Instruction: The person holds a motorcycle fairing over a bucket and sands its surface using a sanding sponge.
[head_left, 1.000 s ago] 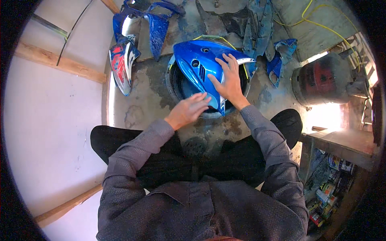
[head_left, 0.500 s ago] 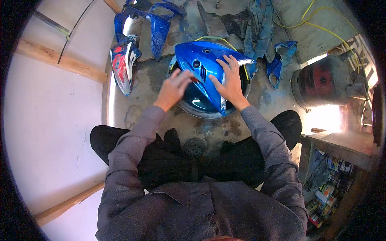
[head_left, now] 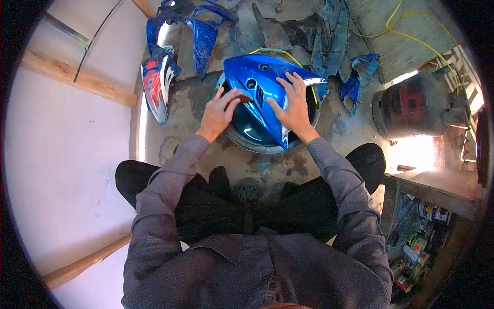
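Observation:
A glossy blue motorcycle fairing panel (head_left: 270, 92) with two round holes and a slotted vent lies across a round dark bucket (head_left: 247, 129), whose interior shows shiny reflections. Between the thumb and fingers of my left hand (head_left: 218, 114) is a small reddish-brown folded piece that looks like sandpaper (head_left: 246, 98), held at the panel's left edge by the vent. My right hand (head_left: 296, 105) rests on the panel's right part, fingers spread, holding nothing. The sandpaper's underside is hidden.
Beyond the bucket lie blue fairing pieces (head_left: 205, 44), dusty dark panels (head_left: 301, 33) and a red-and-white part (head_left: 154, 87). A rusty metal tank (head_left: 411, 105) stands right, with a yellow hose (head_left: 419, 44) behind it. A wooden bench (head_left: 440, 185) is nearer; a white wall (head_left: 67, 154) borders the left.
My left hand has shifted slightly, and the sandpaper in it now shows more plainly. The panel and my right hand stay nearly in place.

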